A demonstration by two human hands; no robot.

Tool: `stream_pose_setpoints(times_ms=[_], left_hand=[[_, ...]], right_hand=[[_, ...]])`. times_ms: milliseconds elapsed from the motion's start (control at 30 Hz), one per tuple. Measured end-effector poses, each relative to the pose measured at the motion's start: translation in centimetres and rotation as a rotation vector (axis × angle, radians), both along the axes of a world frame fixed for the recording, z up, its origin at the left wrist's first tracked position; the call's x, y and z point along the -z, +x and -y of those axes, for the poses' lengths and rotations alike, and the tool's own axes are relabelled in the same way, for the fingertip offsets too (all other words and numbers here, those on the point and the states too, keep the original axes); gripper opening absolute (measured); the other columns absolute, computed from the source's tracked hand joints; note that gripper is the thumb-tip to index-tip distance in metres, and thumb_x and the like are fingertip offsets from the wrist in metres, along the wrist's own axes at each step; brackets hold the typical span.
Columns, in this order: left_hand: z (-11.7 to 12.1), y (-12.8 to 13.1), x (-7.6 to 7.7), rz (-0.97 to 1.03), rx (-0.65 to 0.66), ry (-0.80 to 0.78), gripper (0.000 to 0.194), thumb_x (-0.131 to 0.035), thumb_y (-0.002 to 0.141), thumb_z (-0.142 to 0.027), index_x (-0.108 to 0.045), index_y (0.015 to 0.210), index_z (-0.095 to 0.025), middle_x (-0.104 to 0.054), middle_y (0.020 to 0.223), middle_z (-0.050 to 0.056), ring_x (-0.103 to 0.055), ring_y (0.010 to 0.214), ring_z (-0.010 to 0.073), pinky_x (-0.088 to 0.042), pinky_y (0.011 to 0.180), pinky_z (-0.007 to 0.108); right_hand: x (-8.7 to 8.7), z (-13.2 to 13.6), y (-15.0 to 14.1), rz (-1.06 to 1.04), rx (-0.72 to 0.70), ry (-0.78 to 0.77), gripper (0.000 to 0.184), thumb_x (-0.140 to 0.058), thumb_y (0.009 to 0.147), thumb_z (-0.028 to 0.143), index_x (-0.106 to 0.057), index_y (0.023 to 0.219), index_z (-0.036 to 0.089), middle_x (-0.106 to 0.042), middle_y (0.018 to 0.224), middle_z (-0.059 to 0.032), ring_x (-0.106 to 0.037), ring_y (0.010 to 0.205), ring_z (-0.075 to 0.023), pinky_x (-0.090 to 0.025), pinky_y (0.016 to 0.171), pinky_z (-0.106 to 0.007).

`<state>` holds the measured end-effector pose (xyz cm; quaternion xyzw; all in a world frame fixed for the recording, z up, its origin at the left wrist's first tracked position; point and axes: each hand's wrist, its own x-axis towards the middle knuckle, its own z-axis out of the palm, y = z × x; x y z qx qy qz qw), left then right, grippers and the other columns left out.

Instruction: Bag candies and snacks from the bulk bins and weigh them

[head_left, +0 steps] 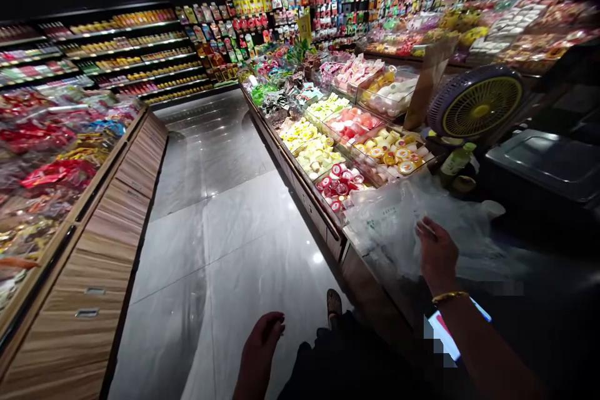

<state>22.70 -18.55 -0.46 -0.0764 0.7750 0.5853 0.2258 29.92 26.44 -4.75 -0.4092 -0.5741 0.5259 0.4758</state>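
My right hand, with a gold bangle at the wrist, pinches the edge of a thin clear plastic bag. More crumpled clear plastic spreads over the dark counter around it. Under my right forearm a lit phone screen shows, partly covered. Low over the floor, my left hand has its fingers curled in, with nothing visible in them. Just beyond the bag, red-and-white wrapped sweets fill a compartment of the display. Beside them lie orange-and-white round packs.
A round fan, a green-labelled bottle and a lidded plastic bin stand at the right. The tiled aisle runs between this display and a wooden bin of packets. Stocked shelves line the back wall.
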Motion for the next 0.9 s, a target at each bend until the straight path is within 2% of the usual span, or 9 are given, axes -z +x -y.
stream_pose_setpoints(times_ms=[133,233,467,533,600,700,767,833,900], left_hand=[[-5.1,-5.2,-0.8,-0.032,0.111,0.038,0.039,-0.075,0.067,-0.052,-0.072,0.091,-0.021,-0.074,0.097,0.01,-0.069,0.098,0.0312,-0.055,0.088,0.043],[-10.6,-8.6,-1.5,-0.003,0.266,0.113,0.043,-0.075,0.069,-0.05,-0.069,0.1,-0.02,-0.072,0.099,0.011,-0.068,0.094,0.0289,-0.055,0.084,0.043],[-25.9,-14.0,-2.3,0.153,0.622,0.157,0.1,-0.084,0.062,-0.035,-0.034,0.148,-0.026,-0.048,0.137,0.018,-0.058,0.11,0.0298,-0.058,0.07,0.036],[-28.7,-15.0,-2.2,0.261,0.626,0.16,0.104,-0.082,0.063,-0.033,-0.026,0.151,-0.026,-0.053,0.131,0.017,-0.062,0.102,0.0294,-0.057,0.059,0.032],[-30.3,-15.8,-1.8,0.342,0.609,0.167,0.092,-0.075,0.07,-0.034,-0.028,0.149,-0.022,-0.061,0.117,0.014,-0.066,0.093,0.0265,-0.056,0.056,0.031],[-31.1,-16.8,-0.6,0.395,0.584,0.16,0.063,-0.069,0.075,-0.029,-0.047,0.133,-0.016,-0.065,0.102,0.01,-0.067,0.083,0.0199,-0.058,0.063,0.031],[-31.2,-17.2,0.3,0.43,0.582,0.15,0.05,-0.07,0.072,-0.025,-0.056,0.118,-0.015,-0.067,0.096,0.008,-0.066,0.076,0.0166,-0.059,0.066,0.031],[-31.3,-17.5,1.0,0.469,0.595,0.15,0.042,-0.073,0.07,-0.024,-0.06,0.109,-0.015,-0.068,0.091,0.007,-0.066,0.072,0.0155,-0.058,0.065,0.03],[-31.6,-17.8,1.4,0.509,0.616,0.159,0.037,-0.075,0.068,-0.026,-0.063,0.102,-0.014,-0.069,0.086,0.007,-0.066,0.07,0.0156,-0.058,0.063,0.03]], right_hand=[[-3.5,-0.6,-1.7,0.095,0.019,0.279,0.024,-0.057,0.084,0.027,-0.073,0.1,0.02,-0.072,0.104,-0.0065,-0.067,0.101,-0.0227,-0.051,0.098,-0.044],[-5.1,0.1,-2.9,0.214,-0.131,0.497,0.03,-0.047,0.086,0.016,-0.075,0.094,0.022,-0.071,0.103,-0.0063,-0.066,0.101,-0.0221,-0.051,0.098,-0.043],[-4.9,3.5,-7.2,0.135,-0.503,0.702,0.033,-0.047,0.085,0.005,-0.073,0.086,0.025,-0.07,0.096,-0.0048,-0.066,0.098,-0.02,-0.056,0.087,-0.037],[-5.1,4.0,-7.8,0.141,-0.61,0.756,0.031,-0.048,0.089,0.007,-0.071,0.096,0.026,-0.072,0.097,-0.0031,-0.067,0.099,-0.0183,-0.054,0.095,-0.039],[-4.9,3.9,-7.5,0.247,-0.633,0.792,0.033,-0.049,0.093,0.014,-0.064,0.12,0.027,-0.07,0.114,-0.0044,-0.064,0.112,-0.0197,-0.044,0.109,-0.046],[-3.1,2.8,-5.5,0.557,-0.284,0.705,0.052,-0.052,0.095,0.034,-0.042,0.145,0.024,-0.049,0.148,-0.0121,-0.04,0.141,-0.0308,-0.02,0.118,-0.064],[-1.0,1.5,-3.9,0.807,-0.019,0.541,0.068,-0.054,0.092,0.045,-0.032,0.151,0.019,-0.032,0.158,-0.0189,-0.024,0.147,-0.0392,-0.013,0.113,-0.073],[1.2,0.1,-2.6,1.037,0.043,0.343,0.078,-0.055,0.089,0.047,-0.028,0.153,0.011,-0.024,0.159,-0.0257,-0.021,0.147,-0.0438,-0.019,0.109,-0.075],[2.7,-1.2,-1.8,1.142,-0.053,0.173,0.063,-0.048,0.091,0.039,-0.041,0.146,0.01,-0.036,0.154,-0.0251,-0.033,0.143,-0.0408,-0.027,0.11,-0.068]])
